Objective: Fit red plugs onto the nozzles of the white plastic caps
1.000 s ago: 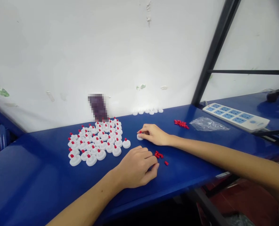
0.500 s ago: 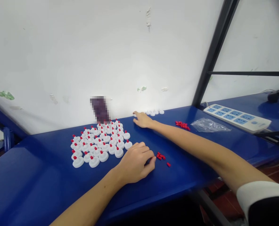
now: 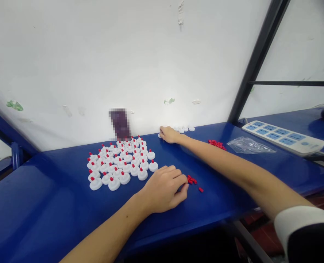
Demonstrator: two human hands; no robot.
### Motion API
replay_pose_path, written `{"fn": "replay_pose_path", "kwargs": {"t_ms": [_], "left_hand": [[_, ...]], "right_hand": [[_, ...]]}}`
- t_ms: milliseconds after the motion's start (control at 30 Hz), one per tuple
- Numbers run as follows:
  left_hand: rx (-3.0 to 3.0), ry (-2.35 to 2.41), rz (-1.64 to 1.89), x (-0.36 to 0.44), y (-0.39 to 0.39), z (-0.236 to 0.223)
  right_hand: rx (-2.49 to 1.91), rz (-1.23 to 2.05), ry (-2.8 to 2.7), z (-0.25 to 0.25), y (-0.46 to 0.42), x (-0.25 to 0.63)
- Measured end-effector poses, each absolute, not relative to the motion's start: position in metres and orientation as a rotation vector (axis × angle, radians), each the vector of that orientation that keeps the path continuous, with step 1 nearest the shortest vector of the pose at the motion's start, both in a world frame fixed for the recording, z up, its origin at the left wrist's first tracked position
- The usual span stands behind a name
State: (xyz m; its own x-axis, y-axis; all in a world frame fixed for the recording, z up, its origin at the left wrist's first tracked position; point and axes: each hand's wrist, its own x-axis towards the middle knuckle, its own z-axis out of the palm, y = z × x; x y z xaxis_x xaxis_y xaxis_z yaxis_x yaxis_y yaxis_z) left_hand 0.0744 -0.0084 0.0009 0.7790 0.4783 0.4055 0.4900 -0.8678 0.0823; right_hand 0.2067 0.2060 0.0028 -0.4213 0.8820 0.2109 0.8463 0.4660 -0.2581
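A long blue workbench runs from left to right beneath a white wall. A black metal post rises from the bench's far edge, right of the middle. Right of the post, a white power strip with blue sockets lies on the bench, its long axis slanting from the far left toward the near right. Just left of the strip lies a crumpled clear plastic bag, and left of the bag a small heap of red pegs.

Well left of the post, a block of white caps, each with a red peg upright in its top, stands in close rows on the bench. Behind that block, a blurred dark object leans against the wall.

The right hand reaches across the bench to the wall's foot, left of the post, fingers curled down over the left end of a short row of plain white caps. Whether it grips one cannot be told. That row runs left to right along the wall.

The left hand rests on the bench just right of the capped block's near corner, fingers loosely curled, fingertips touching a little cluster of loose red pegs. One peg lies apart, just right of the cluster.
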Motion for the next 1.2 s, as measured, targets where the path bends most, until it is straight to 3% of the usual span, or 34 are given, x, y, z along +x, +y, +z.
{"fn": "replay_pose_path", "kwargs": {"t_ms": [167, 333, 567, 800, 1000, 1200], "left_hand": [[-2.966, -1.018, -0.588, 0.073, -0.01, 0.0], [-3.017, -0.927, -0.542, 0.073, -0.009, -0.001], [-3.058, -0.937, -0.583, 0.076, -0.007, 0.0], [-3.001, -1.012, -0.596, 0.078, -0.005, -0.003], [-3.011, -1.03, -0.625, 0.08, -0.002, -0.003], [-3.017, -1.024, -0.642, 0.079, -0.001, -0.004]], "right_hand": [[-1.235, 0.174, -2.585, 0.007, 0.152, 0.241], [-0.965, 0.209, -2.648, 0.01, 0.106, 0.277], [-0.84, 0.158, -2.431, 0.016, 0.104, 0.306], [-0.78, 0.406, -2.328, 0.02, 0.088, 0.306], [-0.758, 0.292, -2.334, 0.01, 0.083, 0.301], [-0.957, 0.726, -2.127, 0.007, 0.076, 0.293]]}}
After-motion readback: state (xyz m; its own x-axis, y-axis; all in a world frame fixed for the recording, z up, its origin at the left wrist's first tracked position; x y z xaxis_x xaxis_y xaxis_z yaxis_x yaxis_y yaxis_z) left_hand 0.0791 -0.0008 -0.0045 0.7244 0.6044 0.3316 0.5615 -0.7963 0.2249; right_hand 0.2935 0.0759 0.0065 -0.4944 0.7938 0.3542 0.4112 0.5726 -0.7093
